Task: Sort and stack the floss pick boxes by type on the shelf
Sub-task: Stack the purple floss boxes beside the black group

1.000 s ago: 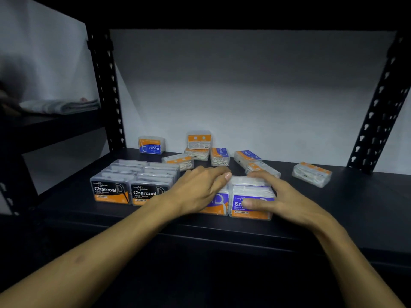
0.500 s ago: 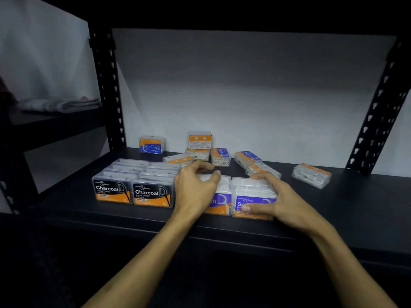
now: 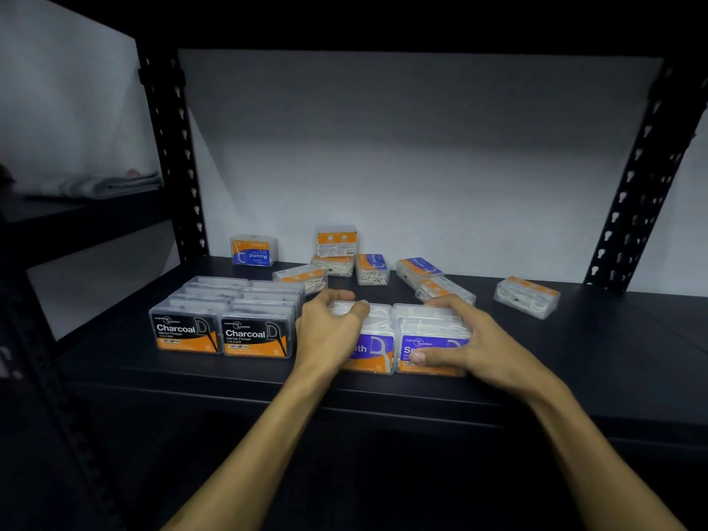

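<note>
Gripping Smooth boxes [image 3: 429,339], both hands' fingers [image 3: 444,302] curled; labels partly hidden.

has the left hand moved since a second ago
Yes. The left hand has pulled back left off the purple Smooth boxes, toward the Charcoal boxes, its fingers now curled over the left Smooth row.
</note>
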Tool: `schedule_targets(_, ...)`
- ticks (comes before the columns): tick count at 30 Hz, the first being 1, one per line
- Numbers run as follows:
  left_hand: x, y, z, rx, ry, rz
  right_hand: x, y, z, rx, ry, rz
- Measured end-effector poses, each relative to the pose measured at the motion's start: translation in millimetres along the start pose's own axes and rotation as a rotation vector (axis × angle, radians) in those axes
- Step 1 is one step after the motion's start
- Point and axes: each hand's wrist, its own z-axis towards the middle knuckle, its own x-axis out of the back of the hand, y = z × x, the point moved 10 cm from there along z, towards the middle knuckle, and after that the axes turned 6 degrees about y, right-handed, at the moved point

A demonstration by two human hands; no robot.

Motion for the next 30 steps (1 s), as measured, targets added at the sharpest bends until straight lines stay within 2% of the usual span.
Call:
schedule_targets(5, -4, 4, 1, -0.022, -0.036, 0.01, 1, 0, 0, 0.005, 0.009, -0.019)
schedule_targets(12, 7, 12, -7, -0.115, 0.06, -0.01, 1, 2, 0, -0.002, 0.019, -0.047)
schedule_targets(20, 5, 13, -8, -0.108, 0.056, -0.033, 0, 3, 3, -0.01, -0.016, -0.119)
schedule_targets(26, 5, 18, -11, -0.111, 0.055, 0.046, 2, -3, -2, 0.018, -0.019, -0.042)
schedule_targets(30, 8, 30, -13, -0.22, 0.076, 0.156, 4, -4, -3, 0.033, -0.003, -0.03)
